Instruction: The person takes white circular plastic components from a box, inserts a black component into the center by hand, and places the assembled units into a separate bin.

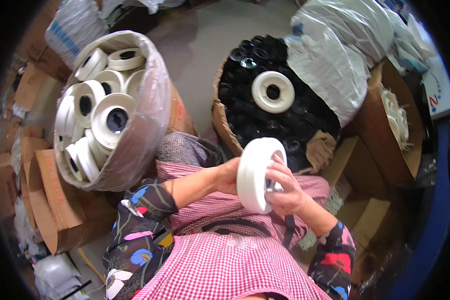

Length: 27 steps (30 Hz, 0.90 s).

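Observation:
A thick white plastic wheel-shaped part is held up on edge in front of my lap. My left hand grips its left side, with the fingertips hidden behind the rim. My right hand is closed, its fingers bent into the hollow on the right face. A small dark greyish piece shows between those fingers, too covered to name. Just beyond, a similar white wheel with a central hole lies on a heap of black plastic parts in a carton.
At left, a carton lined with clear plastic holds several white wheels with black centres. White plastic sheeting drapes over the black parts' carton. Another carton with white pieces stands at right. Opened cardboard boxes crowd the left.

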{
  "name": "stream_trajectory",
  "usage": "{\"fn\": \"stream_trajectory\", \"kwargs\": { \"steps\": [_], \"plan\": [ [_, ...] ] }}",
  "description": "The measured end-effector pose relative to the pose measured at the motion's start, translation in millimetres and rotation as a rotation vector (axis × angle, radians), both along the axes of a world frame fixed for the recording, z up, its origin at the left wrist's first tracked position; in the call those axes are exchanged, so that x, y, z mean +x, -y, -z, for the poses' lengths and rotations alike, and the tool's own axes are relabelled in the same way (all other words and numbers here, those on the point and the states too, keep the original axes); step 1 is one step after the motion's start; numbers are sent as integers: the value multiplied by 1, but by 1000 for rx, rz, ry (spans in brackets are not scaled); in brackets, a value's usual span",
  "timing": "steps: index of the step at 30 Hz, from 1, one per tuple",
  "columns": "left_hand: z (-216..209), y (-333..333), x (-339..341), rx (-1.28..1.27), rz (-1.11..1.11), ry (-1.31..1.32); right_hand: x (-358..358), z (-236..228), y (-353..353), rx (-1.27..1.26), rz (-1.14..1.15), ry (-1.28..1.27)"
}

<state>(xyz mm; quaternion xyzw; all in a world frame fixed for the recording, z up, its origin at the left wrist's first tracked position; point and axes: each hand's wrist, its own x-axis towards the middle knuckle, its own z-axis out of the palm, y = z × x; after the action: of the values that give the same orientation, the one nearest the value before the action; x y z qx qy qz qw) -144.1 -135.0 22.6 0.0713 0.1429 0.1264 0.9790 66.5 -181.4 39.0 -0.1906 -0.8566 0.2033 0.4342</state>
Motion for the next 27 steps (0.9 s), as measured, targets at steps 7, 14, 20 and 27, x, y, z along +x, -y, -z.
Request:
{"fn": "stream_trajectory", "kwargs": {
  "steps": [7, 14, 20, 27],
  "plan": [
    [-4, -28, 6, 547, 63, -425, -11, 20, -5, -172, 419, -121],
    [-54, -60, -27, 1313, 106, -989, -23, 31, -14, -1687, 220, -177],
    [-118, -127, -149, 1434, -521, -1312, -13, 56, -91, -600, 582, 23],
    [-176, -219, -430, 1187, 314, -2733, 4, 110, -204, -55, 791, 615]
  ]
}}
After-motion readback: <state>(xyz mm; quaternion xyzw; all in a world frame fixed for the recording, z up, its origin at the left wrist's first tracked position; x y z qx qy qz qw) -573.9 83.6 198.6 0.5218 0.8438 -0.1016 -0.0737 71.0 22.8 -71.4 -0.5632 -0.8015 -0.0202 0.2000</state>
